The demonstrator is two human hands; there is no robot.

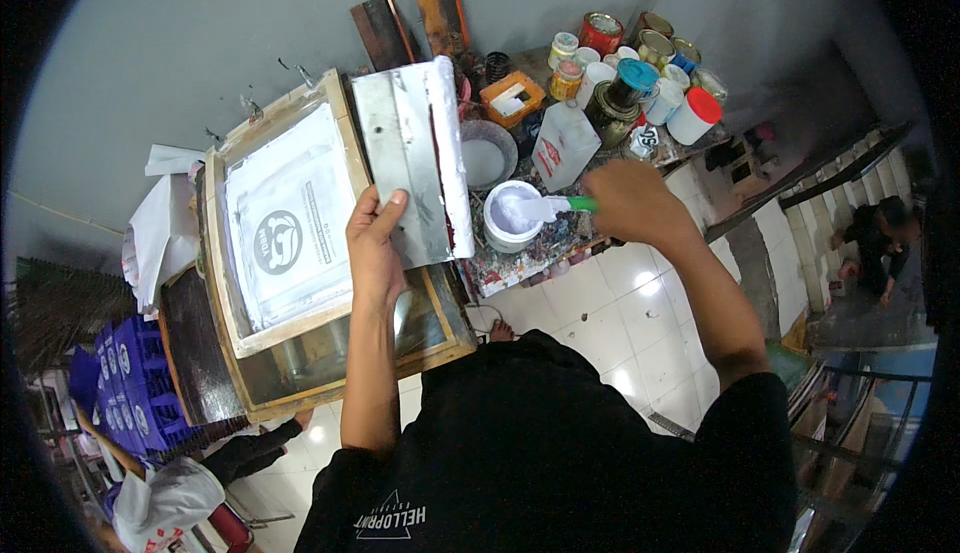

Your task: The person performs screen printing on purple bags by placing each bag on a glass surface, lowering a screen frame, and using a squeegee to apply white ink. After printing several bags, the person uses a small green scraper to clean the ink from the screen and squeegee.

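Note:
My left hand [374, 243] is closed on a wide squeegee [400, 143] with a grey metal body, thumb on top. Its long right edge is thickly coated in white ink. In my right hand [630, 198] is a spatula [548, 206] with a green handle and a pale blade; the fingers wrap round the handle. The blade lies over the mouth of a white tub [510, 243], which has white ink inside. To the left, a wooden-framed printing screen [340, 133] carries a round grey emblem and white ink along its inner edges.
Behind the tub are a grey bowl [503, 138], a white jug [566, 143], an orange basket [513, 118] and several paint cans [601, 33] on an ink-stained table [500, 271]. Two ink-stained boards [385, 33] lean on the wall. Other people [165, 498] are at the lower left and far right.

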